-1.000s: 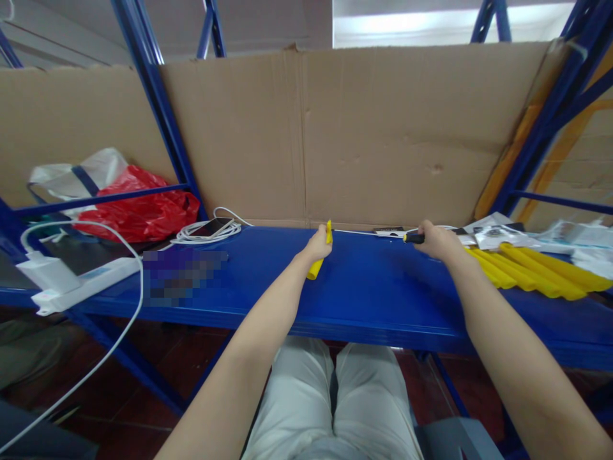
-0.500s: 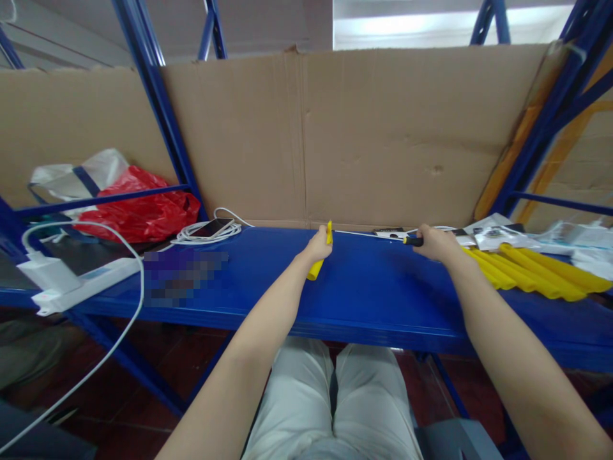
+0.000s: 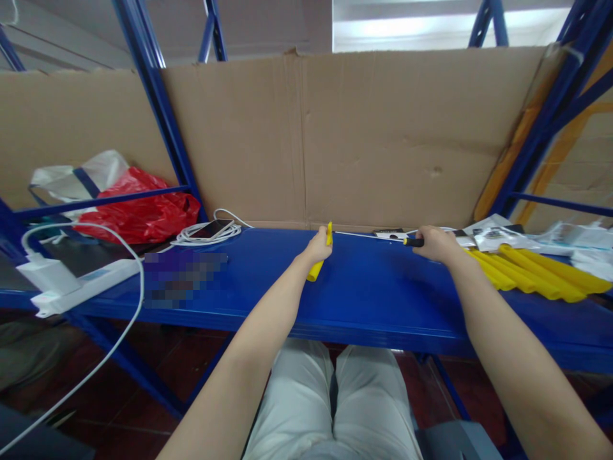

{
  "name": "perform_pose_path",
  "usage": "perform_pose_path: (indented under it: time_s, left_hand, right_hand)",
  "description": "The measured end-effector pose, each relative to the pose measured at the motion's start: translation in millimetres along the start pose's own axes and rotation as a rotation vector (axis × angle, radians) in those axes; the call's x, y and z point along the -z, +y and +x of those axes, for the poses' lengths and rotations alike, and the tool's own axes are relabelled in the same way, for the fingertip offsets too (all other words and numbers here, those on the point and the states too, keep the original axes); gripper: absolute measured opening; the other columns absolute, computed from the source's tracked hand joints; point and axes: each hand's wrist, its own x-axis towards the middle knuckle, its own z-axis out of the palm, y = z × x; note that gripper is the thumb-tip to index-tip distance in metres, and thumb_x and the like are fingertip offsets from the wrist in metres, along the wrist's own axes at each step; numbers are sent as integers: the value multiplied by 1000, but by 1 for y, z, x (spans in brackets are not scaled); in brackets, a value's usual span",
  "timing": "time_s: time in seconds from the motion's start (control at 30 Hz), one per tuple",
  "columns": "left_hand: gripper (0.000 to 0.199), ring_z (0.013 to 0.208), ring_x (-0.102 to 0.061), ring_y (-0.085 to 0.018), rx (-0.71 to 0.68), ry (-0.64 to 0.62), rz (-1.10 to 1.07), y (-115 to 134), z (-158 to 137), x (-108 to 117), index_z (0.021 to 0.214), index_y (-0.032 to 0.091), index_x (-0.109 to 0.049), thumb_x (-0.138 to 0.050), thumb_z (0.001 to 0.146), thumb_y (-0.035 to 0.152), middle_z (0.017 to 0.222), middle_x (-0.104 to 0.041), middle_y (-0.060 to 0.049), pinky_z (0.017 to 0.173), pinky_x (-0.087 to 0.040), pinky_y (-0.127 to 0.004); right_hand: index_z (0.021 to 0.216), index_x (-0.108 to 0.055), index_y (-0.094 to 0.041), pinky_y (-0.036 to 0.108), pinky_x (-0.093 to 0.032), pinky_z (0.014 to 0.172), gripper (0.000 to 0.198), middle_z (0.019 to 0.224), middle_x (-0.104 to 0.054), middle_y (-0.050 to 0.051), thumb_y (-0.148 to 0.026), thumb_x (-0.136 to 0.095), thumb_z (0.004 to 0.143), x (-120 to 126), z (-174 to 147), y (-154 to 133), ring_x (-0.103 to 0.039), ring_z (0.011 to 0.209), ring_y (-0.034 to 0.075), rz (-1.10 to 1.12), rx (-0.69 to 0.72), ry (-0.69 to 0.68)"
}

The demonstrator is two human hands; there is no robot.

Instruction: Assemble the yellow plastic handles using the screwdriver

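Observation:
My left hand (image 3: pixel 318 245) is closed around a yellow tube-like piece (image 3: pixel 314 272), whose narrow upper end stands out above the fingers. Over the right half of the shelf, my right hand (image 3: pixel 435 244) grips the black-and-yellow handle of a screwdriver (image 3: pixel 412 242). The tool's long thin shaft runs left, almost level, to the yellow piece. Whether its tip touches or enters that piece is too small to tell. Beside my right forearm lie several similar yellow pieces (image 3: pixel 536 273) in a row.
A blue metal shelf (image 3: pixel 373 287) carries everything, with cardboard (image 3: pixel 383 140) upright behind it. Plastic packets (image 3: pixel 502 236) lie at the right. On the left are a power strip (image 3: pixel 90 287), a coiled white cable (image 3: pixel 191 236), a phone (image 3: pixel 213 228) and a red bag (image 3: pixel 148 207).

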Motion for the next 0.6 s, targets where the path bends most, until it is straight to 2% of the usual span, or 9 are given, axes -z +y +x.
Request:
perform_pose_path:
  time_s: [0.23,0.37,0.6]
  left_hand:
    - [38,95,-64,-22,-19,-5,4,0,-1,1,114,15,-39,-51,80,7,110,-62,-15,84,-51,-37]
    - [38,94,-64,-22,-16,-2,-4,0,0,0,115,15,-39,-52,80,8,113,-61,-16,84,-51,-37]
    - [38,94,-65,-22,-11,4,-16,0,0,1,115,16,-39,-53,80,9,112,-61,-15,84,-51,-37]
  right_hand:
    - [103,-59,-17,33,-43,66,34,88,-68,14,-28,-55,70,3,-2,-4,-64,83,28,30,-64,-87]
    - [99,-62,-19,33,-45,71,31,91,-69,11,-31,-52,72,-1,0,-1,-64,88,28,58,-24,-134]
    - [89,-63,-21,33,-44,68,23,84,-69,9,-29,-55,69,0,0,-3,-64,84,28,-9,-34,-98]
